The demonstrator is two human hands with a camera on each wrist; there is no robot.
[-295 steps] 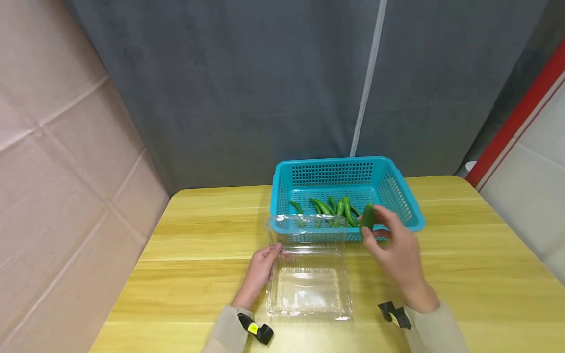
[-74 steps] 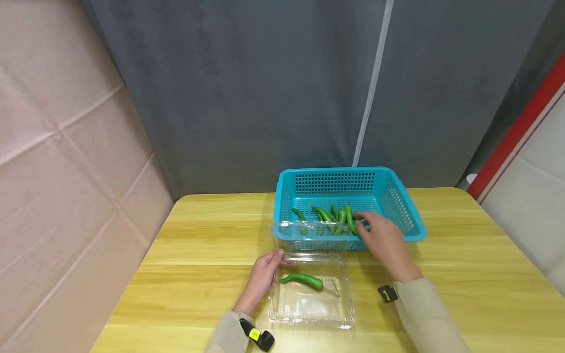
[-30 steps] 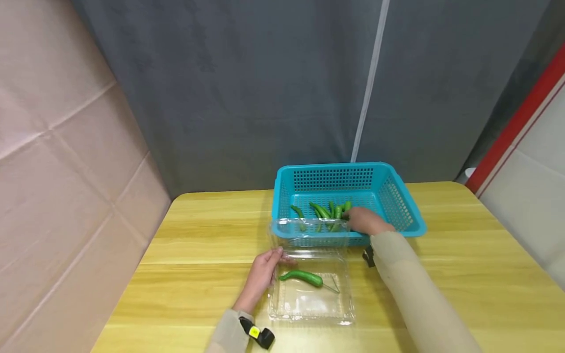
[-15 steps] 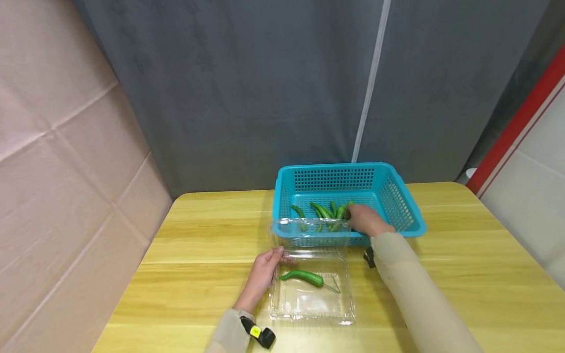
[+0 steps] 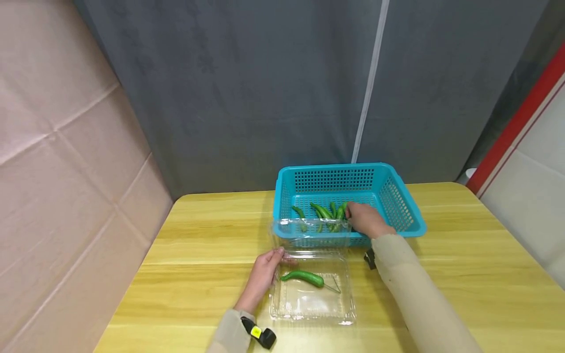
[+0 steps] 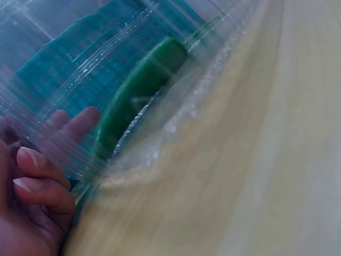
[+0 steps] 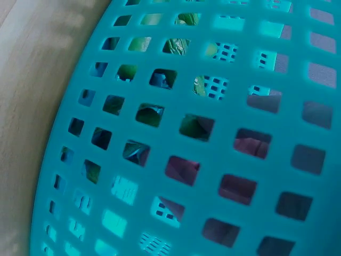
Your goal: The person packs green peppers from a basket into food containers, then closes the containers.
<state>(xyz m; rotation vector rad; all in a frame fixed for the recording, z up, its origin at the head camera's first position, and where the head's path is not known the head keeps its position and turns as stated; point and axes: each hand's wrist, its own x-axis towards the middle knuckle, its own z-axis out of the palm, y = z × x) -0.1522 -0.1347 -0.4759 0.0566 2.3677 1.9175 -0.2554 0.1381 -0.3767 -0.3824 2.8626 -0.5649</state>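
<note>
My left hand (image 5: 260, 274) holds the left edge of an opened clear plastic clamshell box (image 5: 309, 309), thumb on top. In the left wrist view its fingers (image 6: 45, 197) curl at the box's edge. One green chili pepper (image 5: 304, 277) with a long thin stem lies in the near half of the box. Inside the blue basket (image 5: 282, 191), my right hand (image 5: 365, 219) has its fingers curled at a green chili pepper (image 5: 345, 206); the fingertips are mostly hidden. Several more green chili peppers (image 5: 322, 211) lie to its left. In the right wrist view the perforated basket wall (image 7: 213, 160) covers most of the hand.
The raised clear lid (image 5: 309, 235) leans over the basket's front rim. All this stands on a yellow wood-grain table (image 5: 198, 274). A dark grey curtain (image 5: 247, 98) hangs behind, and a pale cloth-like wall (image 5: 66, 196) is at left.
Since the earliest frame a green chili pepper went from my right hand into the box. The right hand then reached into the basket, where a pepper shifts at its fingers. The left hand stays put.
</note>
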